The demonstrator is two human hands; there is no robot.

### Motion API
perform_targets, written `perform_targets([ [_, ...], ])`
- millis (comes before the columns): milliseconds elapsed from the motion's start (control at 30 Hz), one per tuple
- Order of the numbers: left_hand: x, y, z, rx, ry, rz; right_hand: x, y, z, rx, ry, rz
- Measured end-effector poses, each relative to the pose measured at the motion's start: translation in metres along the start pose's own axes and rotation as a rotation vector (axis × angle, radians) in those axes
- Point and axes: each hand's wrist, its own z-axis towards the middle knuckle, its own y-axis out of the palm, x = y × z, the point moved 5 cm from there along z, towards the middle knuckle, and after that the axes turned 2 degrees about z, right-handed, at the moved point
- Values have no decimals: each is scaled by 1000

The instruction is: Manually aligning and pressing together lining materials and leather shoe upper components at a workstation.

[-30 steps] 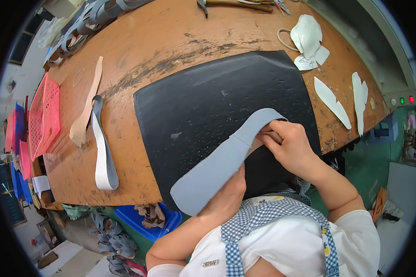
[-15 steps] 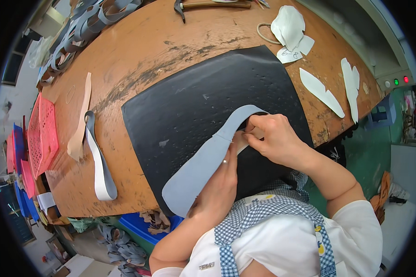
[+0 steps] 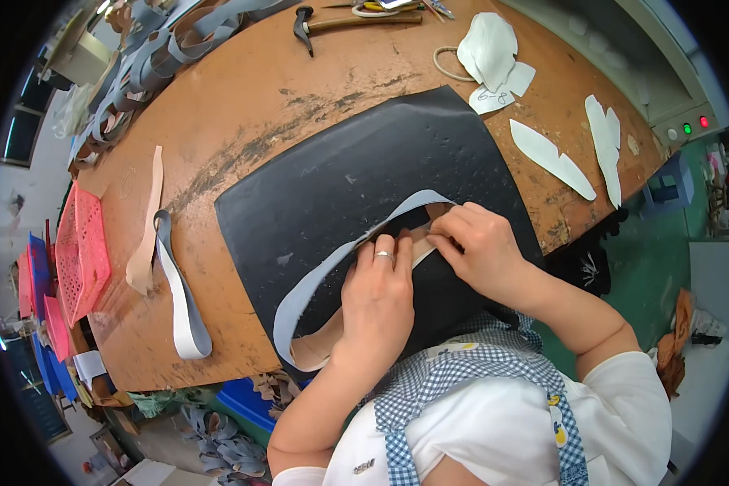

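A blue-grey leather strip (image 3: 320, 271) with a beige inner side is bent into a loop over a black mat (image 3: 300, 178). My left hand (image 3: 381, 287), a ring on one finger, lies inside the loop. Its fingers are bent onto the strip's middle, and the thumb is hidden. At the strip's right end my right hand (image 3: 482, 243) is closed, thumb and fingers pinching the beige and blue-grey layers together. Between both hands a narrow pale edge of the lining shows.
Left of the mat lie a looped grey-and-white strip (image 3: 188, 324) and a beige strip (image 3: 147, 243). A pink basket (image 3: 83, 251) stands at the left edge. A hammer (image 3: 364, 22) lies at the back. White cut pieces (image 3: 552, 158) lie right, several blue-grey loops (image 3: 138, 81) far left.
My left hand has come from beneath the strip to its inner side. The strip has turned from showing its broad blue-grey face to standing on edge, beige inside showing. My right hand still pinches its end.
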Motion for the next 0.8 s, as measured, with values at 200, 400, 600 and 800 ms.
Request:
perform_targets([
  [200,8,7,-3,59,-20,-123,-4,-3,-1,52,-77,-41],
  [400,16,19,-11,121,24,81,10,0,1,81,-12,73],
  [600,21,26,-15,108,65,266,7,2,5,62,31,10],
  [800,21,21,-11,88,93,232,8,-2,8,-6,47,-9],
])
